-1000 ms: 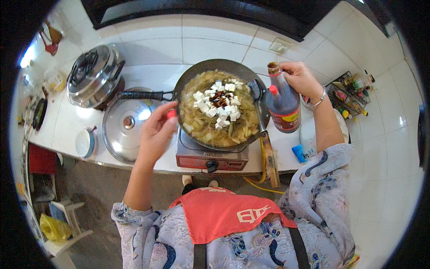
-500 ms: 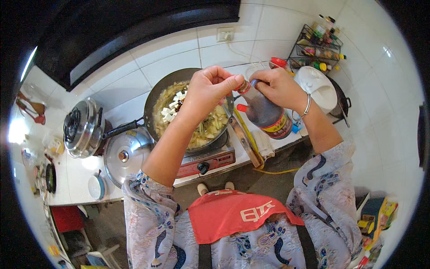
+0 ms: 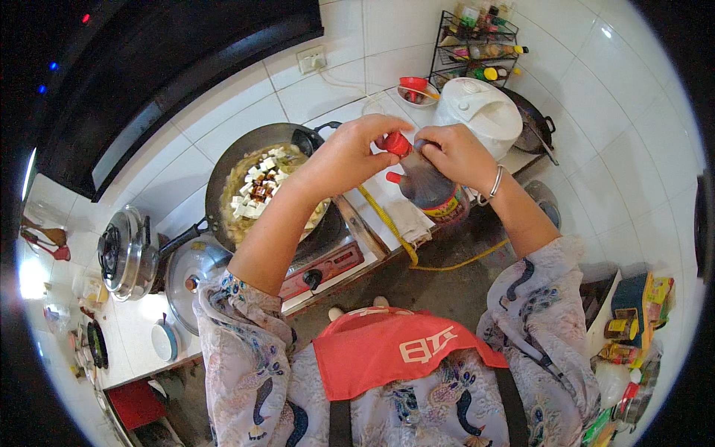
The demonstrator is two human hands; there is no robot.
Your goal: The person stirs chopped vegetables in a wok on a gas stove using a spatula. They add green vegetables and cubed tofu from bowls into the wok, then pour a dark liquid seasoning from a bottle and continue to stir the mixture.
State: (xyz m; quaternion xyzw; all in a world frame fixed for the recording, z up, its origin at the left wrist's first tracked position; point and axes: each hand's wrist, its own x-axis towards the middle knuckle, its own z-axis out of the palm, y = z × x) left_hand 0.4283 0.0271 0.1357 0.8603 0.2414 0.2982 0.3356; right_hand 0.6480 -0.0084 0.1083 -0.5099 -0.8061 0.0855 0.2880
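Observation:
My right hand (image 3: 463, 155) grips a large plastic bottle of dark sauce (image 3: 428, 188) near its neck. The bottle is tilted, its base toward my lower right. My left hand (image 3: 356, 153) is closed around the red bottle cap (image 3: 397, 144), which sits at the bottle's mouth; its thumb and fingers pinch the cap's side. Left of my left forearm is a dark wok (image 3: 217, 173) on a portable stove (image 3: 328, 270). White tofu cubes (image 3: 246, 205), with dark sauce over some of them, lie in it on pale cooked food.
A silver pressure cooker (image 3: 126, 253) and a wok lid (image 3: 179, 281) stand to the left, near a small bowl (image 3: 164, 341). A white appliance (image 3: 480, 112), a red-topped jar (image 3: 414, 83) in a bowl and a spice rack (image 3: 477, 52) are at the back right. A yellow hose (image 3: 387, 223) crosses the counter edge.
My hands and the bottle have turned away from the wok, to the right. The red cap now shows at the bottle's mouth, where the neck's rim showed before.

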